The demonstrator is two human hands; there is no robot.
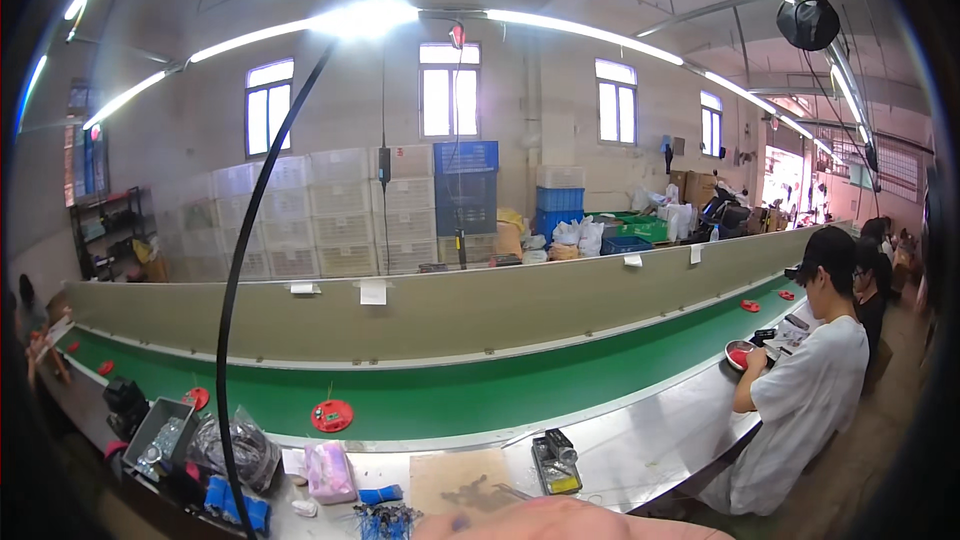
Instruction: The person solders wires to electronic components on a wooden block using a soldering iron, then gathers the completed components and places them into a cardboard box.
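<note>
Only part of my right hand [560, 520] shows at the lower edge, reaching in from the right. Its fingers are cut off by the frame, so their grip is hidden. Just beyond it, a brown sheet [440, 468] lies on the metal bench, with a dark smudge on it. Left of the hand is a pile of blue-wired small parts with black ends [385, 520], and a blue bundle [380, 494] lies behind them. A black tray [555, 462] holding small items stands on the right. My left hand is out of view.
A green conveyor belt [430, 405] carries red round pieces [332, 416] past the bench. To the left are a pink packet [330, 470], a bagged dark coil [235, 448] and a grey bin [160, 435]. A black cable [240, 240] hangs in front. A co-worker [815, 370] sits at right.
</note>
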